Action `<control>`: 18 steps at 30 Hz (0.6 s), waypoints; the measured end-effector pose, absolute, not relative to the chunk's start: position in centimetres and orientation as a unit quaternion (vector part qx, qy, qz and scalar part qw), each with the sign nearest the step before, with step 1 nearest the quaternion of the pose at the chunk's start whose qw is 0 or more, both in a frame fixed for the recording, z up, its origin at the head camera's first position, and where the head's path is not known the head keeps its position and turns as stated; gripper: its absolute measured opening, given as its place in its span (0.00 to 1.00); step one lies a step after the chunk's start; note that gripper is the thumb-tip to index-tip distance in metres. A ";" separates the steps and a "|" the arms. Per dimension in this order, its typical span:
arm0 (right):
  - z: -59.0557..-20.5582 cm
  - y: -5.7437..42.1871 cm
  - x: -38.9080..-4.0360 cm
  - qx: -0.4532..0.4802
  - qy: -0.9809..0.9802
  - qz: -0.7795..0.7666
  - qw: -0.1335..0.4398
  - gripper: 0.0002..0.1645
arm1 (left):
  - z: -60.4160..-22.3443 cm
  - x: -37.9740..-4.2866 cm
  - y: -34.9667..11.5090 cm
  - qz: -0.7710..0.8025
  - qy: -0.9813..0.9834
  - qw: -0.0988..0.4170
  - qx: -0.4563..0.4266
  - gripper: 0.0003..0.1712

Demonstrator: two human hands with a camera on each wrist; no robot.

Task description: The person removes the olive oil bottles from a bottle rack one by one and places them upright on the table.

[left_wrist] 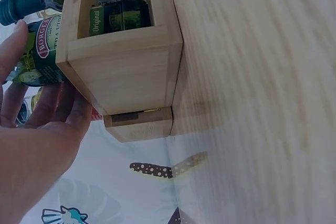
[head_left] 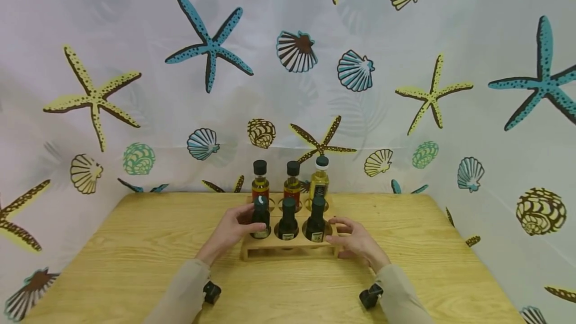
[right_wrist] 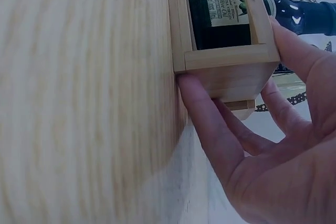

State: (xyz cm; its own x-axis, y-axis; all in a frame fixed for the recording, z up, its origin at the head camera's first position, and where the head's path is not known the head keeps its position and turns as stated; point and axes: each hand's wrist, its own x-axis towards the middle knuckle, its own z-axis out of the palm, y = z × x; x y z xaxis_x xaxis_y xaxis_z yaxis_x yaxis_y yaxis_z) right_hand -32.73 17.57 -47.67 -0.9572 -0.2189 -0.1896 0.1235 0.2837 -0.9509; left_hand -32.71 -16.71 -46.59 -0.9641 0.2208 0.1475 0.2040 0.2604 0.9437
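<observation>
A wooden two-tier bottle rack (head_left: 270, 244) stands on the table with bottles in its round holes. My left hand (head_left: 231, 226) grips the dark green bottle (head_left: 261, 218) at the front left, thumb on the near side and fingers behind. In the left wrist view, its label (left_wrist: 44, 40) shows between thumb and fingers, above the rack's top board. My right hand (head_left: 357, 241) holds the rack's right end. The right wrist view has the thumb at the top edge, near a dark olive oil bottle (right_wrist: 226, 17), and a fingertip (right_wrist: 190, 85) at the bottom corner.
Two more dark bottles sit in the front row, middle (head_left: 288, 221) and right (head_left: 316, 221). Behind are two red-labelled bottles (head_left: 260, 184) and a yellow oil bottle (head_left: 319, 181). A patterned curtain (head_left: 288, 104) hangs behind the wooden table (head_left: 288, 289).
</observation>
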 end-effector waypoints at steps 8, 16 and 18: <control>-47.6 17.6 -32.9 -0.032 0.791 -0.595 0.138 0.34 | -46.3 -32.8 -16.5 0.600 0.788 0.010 0.136 0.42; -47.9 17.6 -33.0 -0.032 0.790 -0.596 0.142 0.37 | -45.5 -32.6 -16.3 0.588 0.800 0.001 0.119 0.43; -47.8 17.5 -32.9 -0.033 0.788 -0.599 0.141 0.37 | -45.1 -32.6 -16.3 0.583 0.804 -0.006 0.116 0.44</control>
State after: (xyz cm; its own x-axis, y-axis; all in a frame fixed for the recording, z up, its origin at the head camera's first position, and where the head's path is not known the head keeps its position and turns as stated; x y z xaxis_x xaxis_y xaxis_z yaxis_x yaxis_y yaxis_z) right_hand -32.89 17.50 -47.77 -0.9584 -0.2199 -0.1822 0.1168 0.2805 -0.9527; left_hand -32.56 -16.33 -45.10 -0.9732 0.1789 0.1444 0.1929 0.2938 0.9362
